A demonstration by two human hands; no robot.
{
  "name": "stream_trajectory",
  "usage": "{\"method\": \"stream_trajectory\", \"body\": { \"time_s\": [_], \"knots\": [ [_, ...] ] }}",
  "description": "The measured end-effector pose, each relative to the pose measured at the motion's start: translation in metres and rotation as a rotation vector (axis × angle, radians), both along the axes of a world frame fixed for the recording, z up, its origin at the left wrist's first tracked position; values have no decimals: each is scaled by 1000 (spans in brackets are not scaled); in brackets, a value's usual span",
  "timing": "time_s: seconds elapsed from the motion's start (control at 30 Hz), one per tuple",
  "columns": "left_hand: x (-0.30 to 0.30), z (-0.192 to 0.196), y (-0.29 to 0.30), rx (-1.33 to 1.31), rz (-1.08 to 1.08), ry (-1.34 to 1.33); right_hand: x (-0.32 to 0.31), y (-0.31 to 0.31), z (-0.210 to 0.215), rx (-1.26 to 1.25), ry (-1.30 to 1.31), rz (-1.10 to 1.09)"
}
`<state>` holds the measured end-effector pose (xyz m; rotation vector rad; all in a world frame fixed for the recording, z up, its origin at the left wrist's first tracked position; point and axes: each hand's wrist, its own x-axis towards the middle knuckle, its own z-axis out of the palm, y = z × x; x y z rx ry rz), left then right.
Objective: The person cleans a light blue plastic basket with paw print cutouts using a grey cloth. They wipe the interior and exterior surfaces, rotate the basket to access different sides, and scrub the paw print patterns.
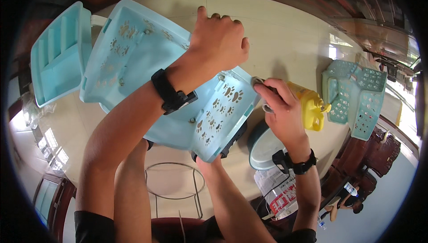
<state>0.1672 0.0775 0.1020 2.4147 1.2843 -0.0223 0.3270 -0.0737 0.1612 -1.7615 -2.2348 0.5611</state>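
Observation:
A light blue plastic basket (165, 122) with paw-print cutouts lies tilted before me, held between my legs. My left hand (218, 42) reaches across it with the fingers curled over its far rim; the fingertips are hidden behind that edge. My right hand (285, 107) is closed on a small grey, metallic-looking thing (257, 81) beside the basket's right corner. Most of this thing is covered by my fingers, so its kind is unclear. Each wrist wears a black band.
At the left stands a blue compartment tray (58, 71). Right of my right hand are a yellow jug (312, 109), a teal-rimmed basin (263, 154) and pierced green plastic panels (368, 100). Nearer lie a printed bag (283, 198) and a round metal stand (171, 198). A person is far right.

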Motion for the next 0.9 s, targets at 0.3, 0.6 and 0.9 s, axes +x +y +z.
{"method": "stream_trajectory", "body": {
  "time_s": [0.3,0.6,0.9],
  "knots": [
    [-4,-1,-2,11,-16,-55,22,-25,15,-65,232,-448],
    [-6,5,5,-112,63,-371,-23,-4,-3,-180,234,-649],
    [-102,38,-23,-301,79,-1007,-21,-9,-18,-382,331,-678]
  ]
}}
